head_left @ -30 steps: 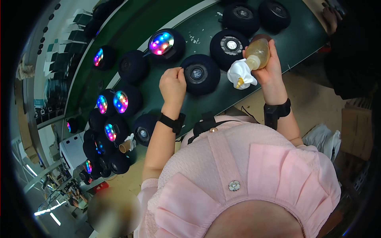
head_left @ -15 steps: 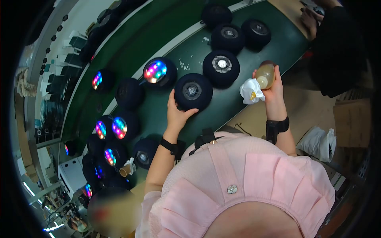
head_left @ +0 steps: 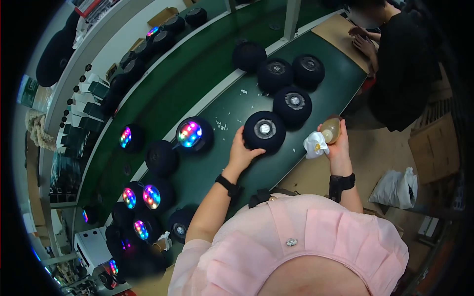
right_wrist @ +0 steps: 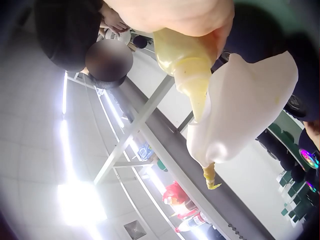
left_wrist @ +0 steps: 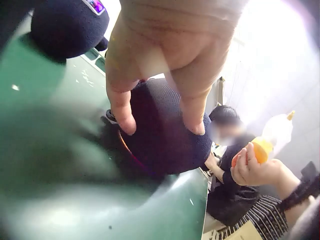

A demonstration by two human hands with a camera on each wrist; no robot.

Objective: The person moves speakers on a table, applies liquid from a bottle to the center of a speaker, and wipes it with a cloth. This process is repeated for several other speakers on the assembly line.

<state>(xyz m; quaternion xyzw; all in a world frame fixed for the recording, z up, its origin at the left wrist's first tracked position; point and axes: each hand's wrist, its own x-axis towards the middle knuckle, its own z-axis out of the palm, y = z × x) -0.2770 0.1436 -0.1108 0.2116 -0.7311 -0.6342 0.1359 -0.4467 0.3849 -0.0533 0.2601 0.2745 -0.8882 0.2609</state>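
Doing this well, we judged, meant steadying the round dark speaker by its flanks, leaving the disc on top uncovered, and holding the bottle nozzle-up so nothing dripped. The speaker sat on the green table, so close to a neighbouring unit that we couldn't tell if they touched. Our left hand gripped its near-left side, thumb and fingers spread round the curve; our right hand, beyond the table's near edge, curled round the bottle below its white wrap.
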